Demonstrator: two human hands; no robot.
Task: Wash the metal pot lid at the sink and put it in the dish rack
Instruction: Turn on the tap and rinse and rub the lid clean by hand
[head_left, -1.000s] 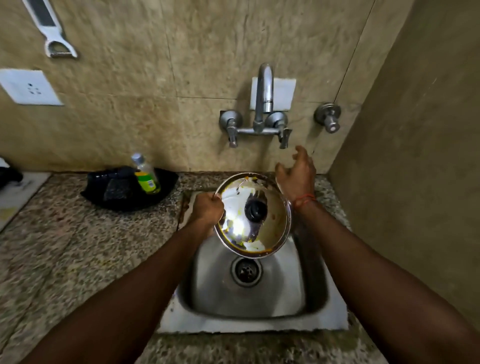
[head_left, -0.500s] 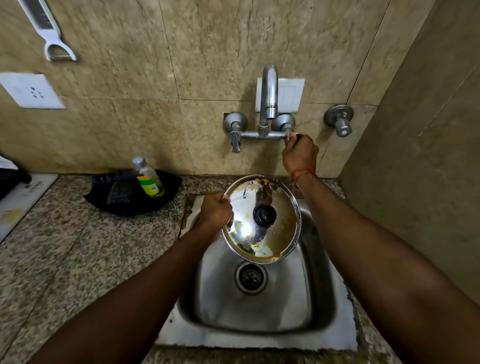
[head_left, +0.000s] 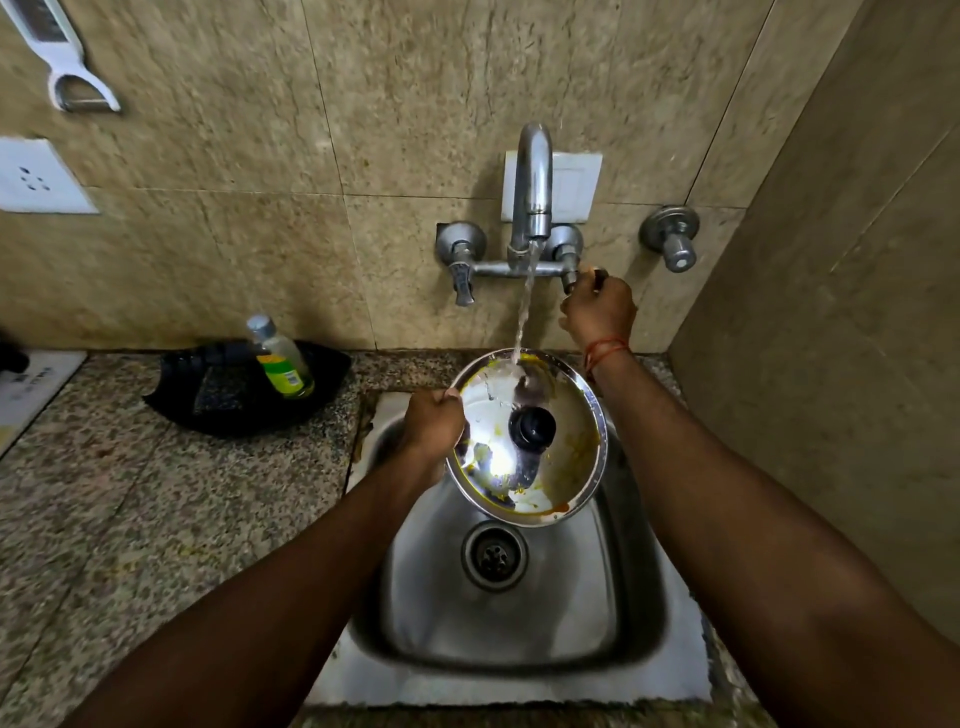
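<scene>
A round metal pot lid (head_left: 563, 467) with a black knob and yellow food stains hangs tilted over the steel sink (head_left: 623, 649). My left hand (head_left: 434, 423) grips its left rim. Water streams from the wall faucet (head_left: 532, 182) onto the lid's far edge. My right hand (head_left: 597, 312) is curled round the faucet's right tap handle, just above and behind the lid. No dish rack is in view.
A black tray (head_left: 218, 410) with a scrub pad and a small bottle of yellow-green liquid (head_left: 280, 358) sits on the granite counter left of the sink. A separate valve (head_left: 672, 239) juts from the wall at right. A side wall stands close on the right.
My right hand rose from beside the lid to the right tap handle and took hold of it. Water now runs from the faucet onto the lid. My left hand kept its hold.
</scene>
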